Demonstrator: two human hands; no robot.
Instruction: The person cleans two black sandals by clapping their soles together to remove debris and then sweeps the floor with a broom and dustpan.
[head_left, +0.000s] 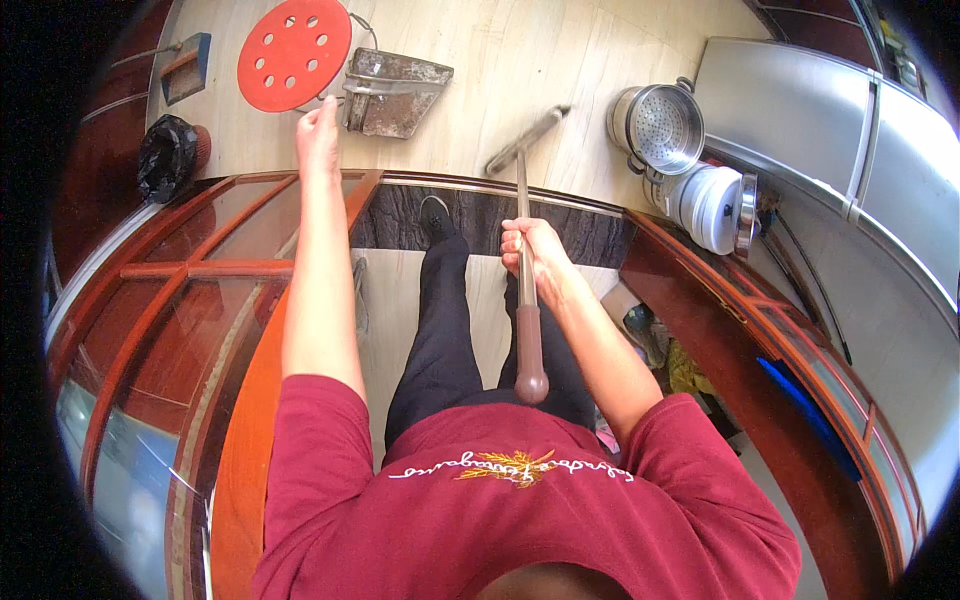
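A red round stool with holes in its seat and thin dark metal legs stands at the upper left, past the doorway. My left hand reaches out to the near edge of its seat, fingers closed there; the exact grip is partly hidden. In my right hand is a long-handled floor tool with a narrow crosswise head, like a squeegee or flat mop. Its brown grip end points back at my waist, and its head is over the pale floor. Right of the stool sits a dirty grey dustpan-like metal container.
Glass-paned wooden doors flank me, with a dark sill between. At right are a steamer pot, a white container and a fridge. A black-bagged bin and a small dustpan stand far left.
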